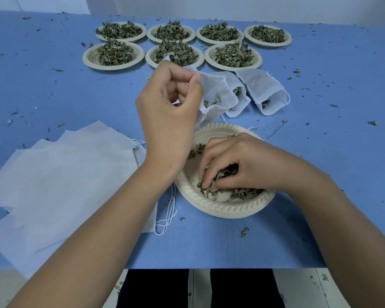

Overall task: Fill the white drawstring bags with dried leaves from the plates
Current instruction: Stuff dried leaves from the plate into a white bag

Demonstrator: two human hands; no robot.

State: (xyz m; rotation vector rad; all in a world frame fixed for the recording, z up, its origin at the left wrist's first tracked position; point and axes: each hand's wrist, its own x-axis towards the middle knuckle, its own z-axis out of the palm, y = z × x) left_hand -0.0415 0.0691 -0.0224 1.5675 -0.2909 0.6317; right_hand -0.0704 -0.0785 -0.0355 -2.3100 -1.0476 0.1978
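Observation:
My left hand (171, 103) pinches the rim of a white drawstring bag (218, 92) and holds it up above the table, mouth toward me, with a few dried leaves inside. My right hand (238, 165) reaches into the cream plate (222, 207) in front of me, fingers curled round a clump of dried leaves (220, 174). More leaves (245, 193) lie on the plate's near side. Two other bags (265, 92) with leaves in them lie on the table just right of the held one.
Several cream plates heaped with dried leaves (176, 52) stand in two rows at the back. A stack of flat empty white bags (65, 178) with loose strings lies at the left. Leaf crumbs are scattered over the blue table (342, 130). The table's front edge is near my legs.

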